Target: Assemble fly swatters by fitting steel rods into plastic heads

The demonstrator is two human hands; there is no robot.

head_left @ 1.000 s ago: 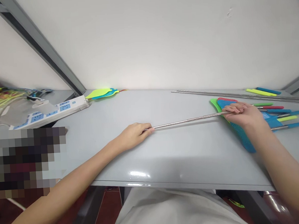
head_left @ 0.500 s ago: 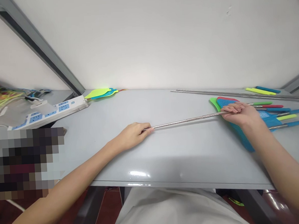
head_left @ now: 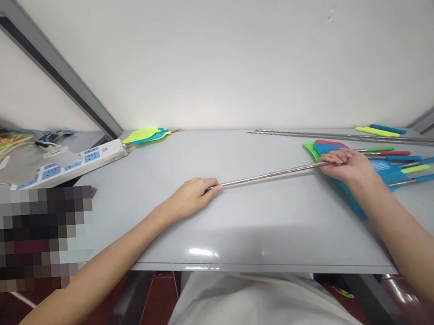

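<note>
A thin silver telescopic rod [head_left: 269, 175] stretches between my two hands, sloping slightly up to the right above the grey table. Its left end is pinched by my left hand [head_left: 195, 195], thumb along the rod. My right hand [head_left: 349, 166] wraps its fingers round the other end, palm partly up. Behind and below the right hand lies a pile of fly swatters [head_left: 355, 203] with blue, green and red mesh heads; their metal shafts and coloured handles point right. The right hand and wrist hide part of the pile.
More long metal rods [head_left: 311, 136] lie along the back right, beside loose yellow and blue handles [head_left: 379, 131]. Yellow and blue swatter heads [head_left: 145, 135] rest at the back left, next to a white power strip [head_left: 88, 158]. The table's front edge [head_left: 245, 268] runs before me.
Almost nothing differs. Both hands keep their hold on the rod; the right hand has shifted very slightly left.
</note>
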